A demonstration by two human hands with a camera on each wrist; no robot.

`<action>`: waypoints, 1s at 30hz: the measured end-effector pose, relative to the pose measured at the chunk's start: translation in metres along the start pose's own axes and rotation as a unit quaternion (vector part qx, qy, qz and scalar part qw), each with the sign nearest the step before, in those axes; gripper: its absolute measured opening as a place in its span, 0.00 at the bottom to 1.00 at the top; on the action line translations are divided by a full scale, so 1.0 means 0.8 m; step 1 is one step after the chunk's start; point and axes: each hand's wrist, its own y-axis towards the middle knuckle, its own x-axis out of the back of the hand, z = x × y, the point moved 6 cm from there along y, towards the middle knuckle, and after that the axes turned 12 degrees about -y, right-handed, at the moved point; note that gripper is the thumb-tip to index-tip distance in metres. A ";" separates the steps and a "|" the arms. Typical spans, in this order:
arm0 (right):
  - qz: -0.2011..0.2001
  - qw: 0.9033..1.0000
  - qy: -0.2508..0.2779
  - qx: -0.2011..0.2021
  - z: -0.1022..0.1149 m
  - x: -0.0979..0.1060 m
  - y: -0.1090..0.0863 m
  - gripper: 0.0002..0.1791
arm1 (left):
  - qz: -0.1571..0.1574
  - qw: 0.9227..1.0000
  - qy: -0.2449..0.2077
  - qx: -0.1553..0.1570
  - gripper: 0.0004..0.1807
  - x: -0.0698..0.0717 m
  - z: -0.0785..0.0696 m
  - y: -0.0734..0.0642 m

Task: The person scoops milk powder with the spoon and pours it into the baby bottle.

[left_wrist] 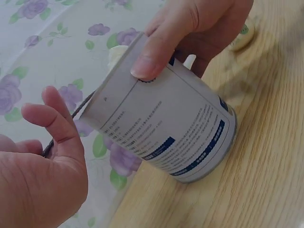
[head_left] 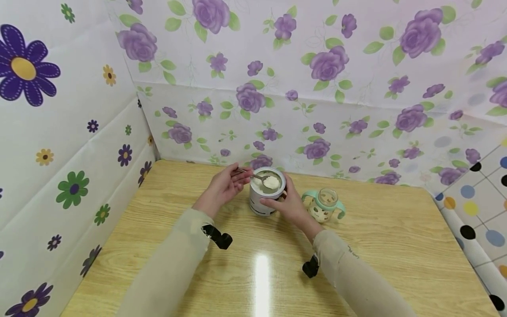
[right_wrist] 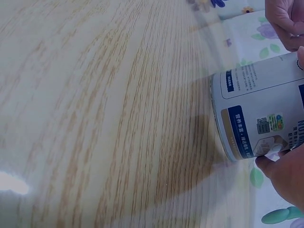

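In the head view my left hand (head_left: 225,187) pinches a metal spoon (head_left: 256,176) by its handle. A heap of pale cream powder (head_left: 271,182) fills the spoon's bowl, which is over the mouth of an uncovered white can (head_left: 259,202). My right hand (head_left: 292,201) grips the can's side, thumb near the rim. Small print and dark blue bands cover the can (left_wrist: 166,114) in the left wrist view, where the spoon's thin handle passes behind its rim. The right wrist view shows the can's lower side with a square code label (right_wrist: 269,124).
Just right of the can stands a clear bottle (head_left: 327,197) with mint-green side handles. The wooden table (head_left: 380,246) meets a wall covering with purple flowers (head_left: 249,97) at the back. More patterned coverings rise at the left and right.
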 end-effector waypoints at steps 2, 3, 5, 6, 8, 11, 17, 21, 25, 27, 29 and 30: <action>-0.002 1.000 -0.001 0.000 0.002 0.001 0.000 0.57 | 0.002 1.000 -0.012 -0.003 0.23 0.002 0.000 0.000; -0.003 1.000 -0.001 0.000 0.003 0.001 0.000 0.57 | 0.002 1.000 -0.016 -0.005 0.23 0.003 0.001 0.000; -0.005 1.000 -0.001 -0.002 0.004 0.002 -0.001 0.57 | 0.001 1.000 -0.021 -0.007 0.23 0.005 0.002 0.000; -0.005 1.000 -0.002 -0.003 0.004 0.002 -0.001 0.57 | 0.000 1.000 -0.022 -0.009 0.23 0.006 0.003 0.000; -0.005 1.000 -0.004 -0.001 0.004 0.002 0.000 0.57 | -0.003 1.000 -0.020 -0.012 0.23 0.009 0.005 0.000; -0.003 1.000 -0.005 0.001 0.005 0.001 0.000 0.57 | -0.002 1.000 -0.018 -0.018 0.23 0.012 0.007 0.002; 0.004 1.000 0.009 -0.005 0.006 0.000 -0.001 0.59 | 0.006 0.999 -0.025 -0.031 0.23 0.016 0.007 0.003; 0.007 1.000 0.012 -0.006 0.006 -0.001 0.000 0.59 | 0.015 0.999 -0.031 -0.037 0.23 0.017 0.006 0.003; 0.001 1.000 0.005 0.001 0.004 0.000 0.001 0.58 | 0.020 0.998 -0.037 -0.044 0.22 0.015 0.004 0.003; -0.002 1.000 0.000 0.003 0.003 0.000 0.002 0.57 | 0.019 0.998 -0.037 -0.046 0.22 0.015 0.005 0.003; -0.003 1.000 -0.001 0.005 0.003 0.000 0.002 0.57 | 0.015 0.998 -0.034 -0.045 0.22 0.017 0.007 0.003; -0.003 1.000 -0.002 0.004 0.002 0.000 0.002 0.57 | 0.013 0.998 -0.034 -0.044 0.22 0.018 0.008 0.003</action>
